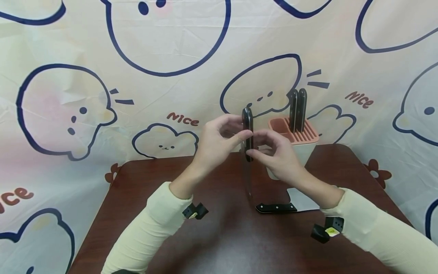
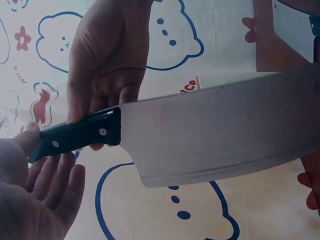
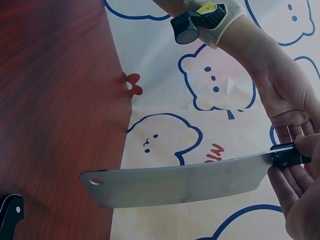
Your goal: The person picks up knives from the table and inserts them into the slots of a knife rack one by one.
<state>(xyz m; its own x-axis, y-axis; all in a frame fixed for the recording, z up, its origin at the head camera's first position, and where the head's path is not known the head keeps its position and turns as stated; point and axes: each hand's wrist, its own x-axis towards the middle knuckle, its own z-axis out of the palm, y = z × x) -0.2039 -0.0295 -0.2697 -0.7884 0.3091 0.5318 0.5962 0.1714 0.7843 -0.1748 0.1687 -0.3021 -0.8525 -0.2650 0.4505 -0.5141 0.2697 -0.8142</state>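
A broad-bladed cleaver (image 1: 248,116) with a black riveted handle hangs blade down in front of me, held between both hands. My left hand (image 1: 215,142) pinches the handle near its top end, thumb on the near side. Lower on the handle, close to the blade, my right hand (image 1: 278,154) pinches it between thumb and fingers. The wide steel blade (image 2: 215,135) shows fully in the left wrist view, and the right wrist view shows a small hole near the far corner of the cleaver (image 3: 175,186).
Behind my right hand stands a knife holder (image 1: 309,137) with a pink slotted top and pale body, two black-handled knives (image 1: 297,110) upright in it. A second cleaver (image 1: 276,207) lies on the brown table (image 1: 219,236), its blade partly behind my right forearm. A printed cloth hangs behind.
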